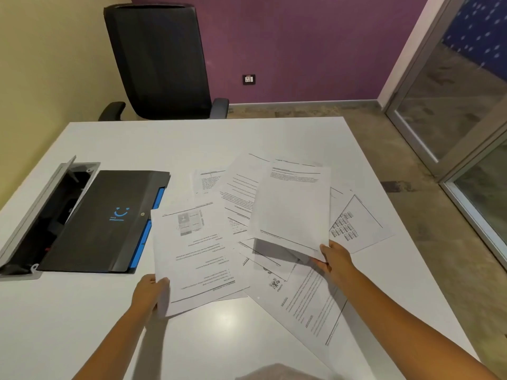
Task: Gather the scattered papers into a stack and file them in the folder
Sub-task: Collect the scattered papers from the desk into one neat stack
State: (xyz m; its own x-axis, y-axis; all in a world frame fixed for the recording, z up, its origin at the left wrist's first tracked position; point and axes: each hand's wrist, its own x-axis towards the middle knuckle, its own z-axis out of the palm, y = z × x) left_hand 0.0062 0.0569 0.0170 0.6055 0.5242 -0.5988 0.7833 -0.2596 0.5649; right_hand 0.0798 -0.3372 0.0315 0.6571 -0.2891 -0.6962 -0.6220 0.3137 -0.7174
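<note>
— On the white tabletop (208, 138) we see printed papers (307, 300) fanned out and overlapping, right of the black folder (101, 220).

— And our hands? We have the left hand (148, 293) at the near left corner of a small sheaf (197, 259), its grip pinching that corner, thumb on top.

— Yes, and our right hand (336, 259) pinches the lower right corner of a mostly blank sheet (292, 209), which is lifted above the others and casts a shadow on them.

— We find the folder lying closed near the left edge, a blue smile printed on its cover and blue tabs showing along its right side. It partly covers an open cable box (41, 212) set into the tabletop.

— Beyond the far edge we see a black office chair (162, 61) against the purple wall (301, 45).
</note>
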